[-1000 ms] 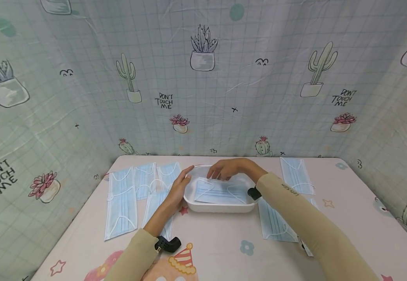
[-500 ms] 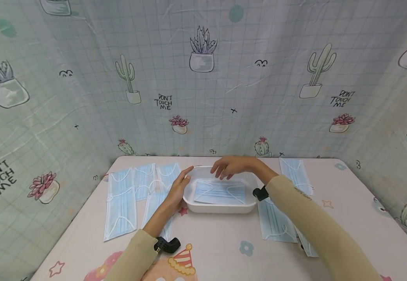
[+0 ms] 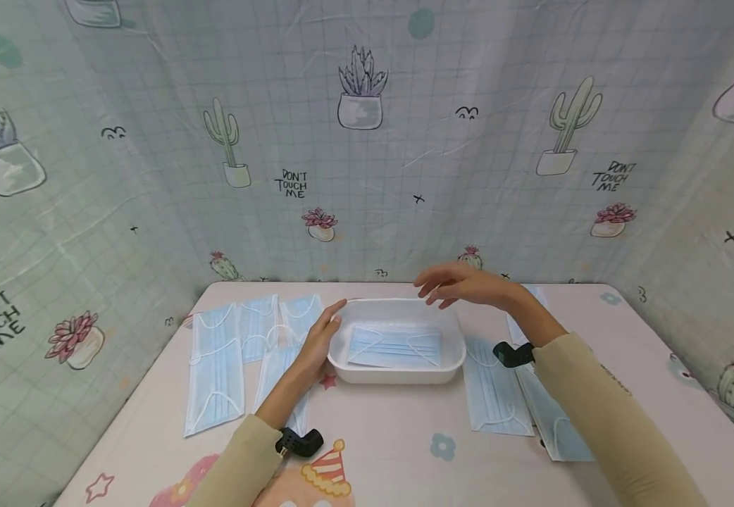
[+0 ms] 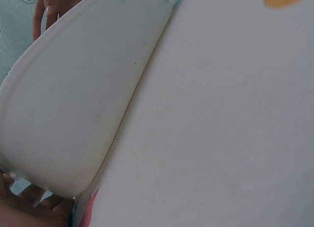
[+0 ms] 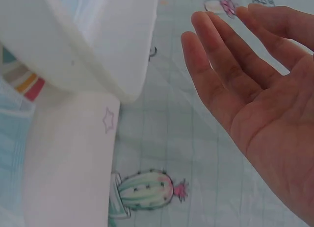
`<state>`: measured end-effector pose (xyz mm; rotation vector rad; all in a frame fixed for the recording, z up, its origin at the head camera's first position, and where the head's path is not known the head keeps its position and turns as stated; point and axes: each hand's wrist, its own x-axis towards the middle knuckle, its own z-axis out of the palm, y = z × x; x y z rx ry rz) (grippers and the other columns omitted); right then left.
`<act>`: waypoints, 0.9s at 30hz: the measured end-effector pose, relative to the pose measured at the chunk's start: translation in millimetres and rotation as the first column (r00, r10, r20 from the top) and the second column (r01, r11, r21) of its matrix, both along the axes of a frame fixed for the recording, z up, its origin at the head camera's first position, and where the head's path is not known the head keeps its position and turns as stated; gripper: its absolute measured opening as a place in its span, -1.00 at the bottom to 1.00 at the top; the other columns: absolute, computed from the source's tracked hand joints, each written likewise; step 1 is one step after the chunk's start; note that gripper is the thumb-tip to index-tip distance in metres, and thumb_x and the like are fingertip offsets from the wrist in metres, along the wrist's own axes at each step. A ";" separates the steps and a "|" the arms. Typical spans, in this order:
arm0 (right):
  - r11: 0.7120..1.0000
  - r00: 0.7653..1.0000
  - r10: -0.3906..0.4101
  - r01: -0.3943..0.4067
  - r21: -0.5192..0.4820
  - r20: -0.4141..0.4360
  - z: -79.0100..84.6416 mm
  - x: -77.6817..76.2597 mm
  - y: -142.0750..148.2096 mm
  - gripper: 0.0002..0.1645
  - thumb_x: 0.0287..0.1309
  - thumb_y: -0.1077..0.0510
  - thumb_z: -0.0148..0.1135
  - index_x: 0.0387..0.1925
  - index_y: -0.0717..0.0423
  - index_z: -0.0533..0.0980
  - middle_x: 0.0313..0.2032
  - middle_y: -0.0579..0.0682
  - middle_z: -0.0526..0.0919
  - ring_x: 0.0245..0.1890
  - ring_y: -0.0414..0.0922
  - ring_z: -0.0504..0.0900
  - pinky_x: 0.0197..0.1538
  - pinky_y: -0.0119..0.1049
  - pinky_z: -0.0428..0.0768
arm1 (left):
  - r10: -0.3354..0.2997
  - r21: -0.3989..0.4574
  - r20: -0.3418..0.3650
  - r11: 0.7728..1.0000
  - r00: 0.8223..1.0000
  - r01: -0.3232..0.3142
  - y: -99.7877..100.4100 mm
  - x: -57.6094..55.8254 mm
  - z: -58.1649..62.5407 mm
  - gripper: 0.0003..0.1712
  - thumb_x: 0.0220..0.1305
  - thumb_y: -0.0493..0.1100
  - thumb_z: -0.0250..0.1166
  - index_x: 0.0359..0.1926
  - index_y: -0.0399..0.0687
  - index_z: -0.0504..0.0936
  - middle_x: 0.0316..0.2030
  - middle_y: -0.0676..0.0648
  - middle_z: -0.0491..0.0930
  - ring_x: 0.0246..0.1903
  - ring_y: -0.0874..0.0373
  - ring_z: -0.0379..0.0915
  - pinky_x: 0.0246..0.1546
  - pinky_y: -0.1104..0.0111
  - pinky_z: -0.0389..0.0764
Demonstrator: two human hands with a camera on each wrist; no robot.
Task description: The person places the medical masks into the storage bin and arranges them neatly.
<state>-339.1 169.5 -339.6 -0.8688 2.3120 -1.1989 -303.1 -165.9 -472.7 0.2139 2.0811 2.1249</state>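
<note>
A white plastic tub (image 3: 397, 377) stands mid-table with a pale blue face mask (image 3: 394, 346) lying flat inside. My left hand (image 3: 320, 341) grips the tub's left end, thumb at the rim; in the left wrist view its fingers (image 4: 37, 202) lie against the tub's end. My right hand (image 3: 468, 283) hovers above the tub's far right corner, apart from it and holding nothing. The right wrist view shows its palm (image 5: 279, 119) with fingers loosely extended beside the tub.
Several blue masks (image 3: 216, 373) lie left of the tub, partly under the left forearm. More masks (image 3: 496, 394) lie to the right, some partly covered by the right arm. A patterned curtain (image 3: 367, 176) rises behind the pink table (image 3: 392, 443).
My right hand has lifted off the mask in the tub and drawn back up and to the right. The left hand and the tub have stayed in place.
</note>
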 end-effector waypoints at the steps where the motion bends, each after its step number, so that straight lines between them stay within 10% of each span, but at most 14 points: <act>1: 1.000 1.000 -0.016 0.016 -0.005 -0.017 1.3 2.9 6.3 -0.54 0.47 0.25 0.03 0.34 0.18 0.45 0.21 0.29 0.60 0.14 0.13 0.67 0.16 0.06 0.69 | 0.002 -0.004 -0.003 1.000 1.000 -0.002 -0.3 0.2 0.2 -0.46 0.68 -0.02 -0.16 0.58 0.26 0.21 0.56 -0.13 0.18 0.55 -0.16 0.08 0.55 -0.15 0.08; 27: 0.933 0.927 -0.347 0.326 -0.152 -0.141 -33.2 71.0 155.7 -0.54 0.52 0.17 0.08 0.33 0.26 0.40 0.16 0.11 0.64 0.01 -0.25 0.74 0.01 -0.28 0.73 | 0.000 -0.012 0.002 1.000 1.000 0.000 0.6 3.9 3.8 -0.46 0.68 -0.03 -0.16 0.58 0.24 0.22 0.56 -0.12 0.17 0.54 -0.14 0.08 0.55 -0.10 0.08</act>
